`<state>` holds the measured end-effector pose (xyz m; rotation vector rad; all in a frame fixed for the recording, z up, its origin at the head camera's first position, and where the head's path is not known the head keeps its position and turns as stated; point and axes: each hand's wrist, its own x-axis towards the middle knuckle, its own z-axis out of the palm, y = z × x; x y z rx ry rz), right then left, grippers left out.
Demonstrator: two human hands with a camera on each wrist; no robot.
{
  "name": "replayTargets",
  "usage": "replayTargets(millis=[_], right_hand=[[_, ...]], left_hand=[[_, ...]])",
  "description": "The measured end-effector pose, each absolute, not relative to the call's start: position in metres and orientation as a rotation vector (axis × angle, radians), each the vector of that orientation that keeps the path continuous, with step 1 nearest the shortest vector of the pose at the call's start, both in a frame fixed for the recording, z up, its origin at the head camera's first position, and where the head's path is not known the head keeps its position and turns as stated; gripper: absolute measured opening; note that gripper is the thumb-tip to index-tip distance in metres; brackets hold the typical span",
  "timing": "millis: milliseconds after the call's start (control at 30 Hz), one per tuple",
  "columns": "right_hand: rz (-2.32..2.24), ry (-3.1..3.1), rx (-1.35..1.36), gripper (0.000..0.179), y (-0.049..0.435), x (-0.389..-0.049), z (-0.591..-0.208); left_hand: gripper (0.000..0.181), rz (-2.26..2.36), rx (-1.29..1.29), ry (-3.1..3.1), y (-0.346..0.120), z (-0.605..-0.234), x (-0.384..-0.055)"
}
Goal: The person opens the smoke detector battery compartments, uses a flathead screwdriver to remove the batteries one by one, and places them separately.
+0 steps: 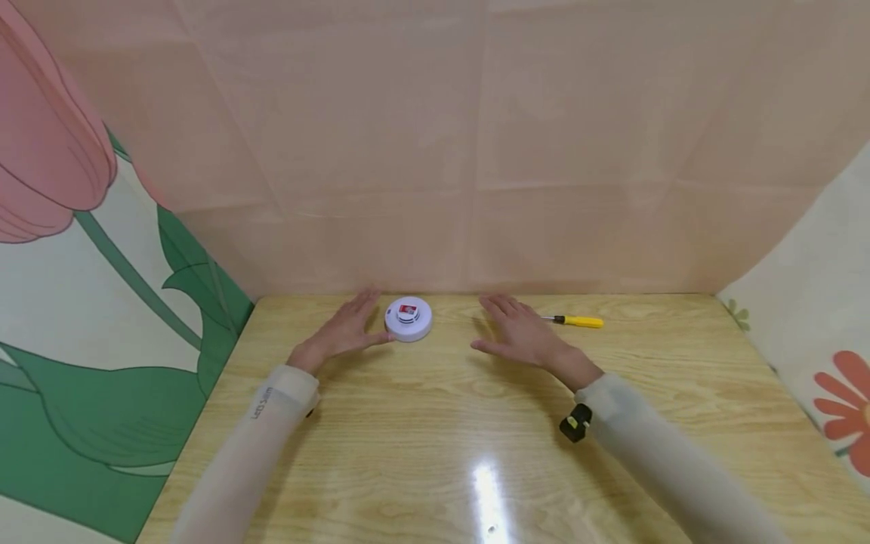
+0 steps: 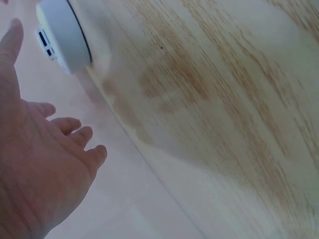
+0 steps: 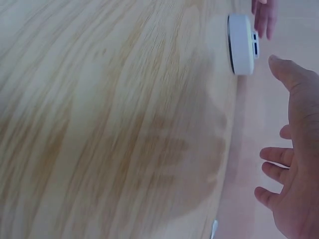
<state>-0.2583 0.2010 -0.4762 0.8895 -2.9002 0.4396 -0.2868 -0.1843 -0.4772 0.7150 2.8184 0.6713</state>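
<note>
Gripping white round device (image 1: 408, 319) by rim, not raised centre, likely steadier. Device flat on surface (image 1: 408, 408), just beside left hand (image 1: 340, 332). Right hand (image 1: 526, 336) farther off. Both: thumb spread from fingers, nothing clamped.

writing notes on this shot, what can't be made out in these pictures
- Print on the label of the smoke alarm, head view: too small.
- Its underside, all views: hidden against the table.
- Tip of the screwdriver, head view: seems hidden behind the right grip.
- Pale thing, right wrist view: cut off by bottom edge.
</note>
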Motion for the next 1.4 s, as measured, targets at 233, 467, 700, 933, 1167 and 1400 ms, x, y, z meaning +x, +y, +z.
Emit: replayTargets(millis=[233, 467, 700, 933, 1167, 1400], right_hand=[[0.566, -2.930, 0.887, 0.096, 0.184, -0.267, -0.488], [0.688, -2.983, 0.867, 0.098, 0.167, -0.272, -0.500], [0.735, -2.998, 0.865, 0.099, 0.150, -0.274, -0.508], [0.839, -3.016, 0.851, 0.104, 0.130, -0.280, -0.513], [0.841, -3.010, 0.840, 0.107, 0.117, -0.285, -0.516], [0.938, -2.956, 0.810, 0.105, 0.107, -0.292, -0.518]], left_hand=[[0.109, 0.750, 0.730, 2.758, -0.184, -0.483, -0.289], [0.107, 0.901, 0.718, 2.667, -0.177, -0.482, -0.290], [0.108, 0.956, 0.699, 2.616, -0.173, -0.485, -0.294], [0.108, 0.990, 0.640, 2.578, -0.175, -0.490, -0.298], [0.109, 0.962, 0.626, 2.569, -0.177, -0.491, -0.301], [0.109, 0.923, 0.599, 2.562, -0.174, -0.489, -0.305]])
